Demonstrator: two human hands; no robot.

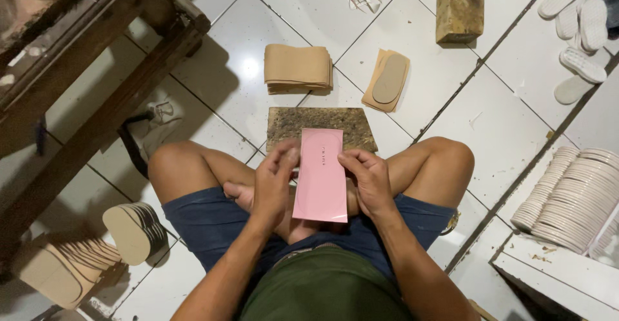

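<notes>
Pink sheet [320, 176] upright between both hands, left hand [273, 182] pinching its nine o'clock edge, right hand [367, 179] gripping three o'clock edge, cutting board [342, 122] at twelve

The scene is lit evenly and fairly brightly from above. A soft glare is seen on the glossy white tiled floor [232, 69], and a dark shadow is cast beneath the brown wooden bench [97, 57]. Focus is sharp centrally; mild wide-angle distortion is noticed at the edges.
</notes>
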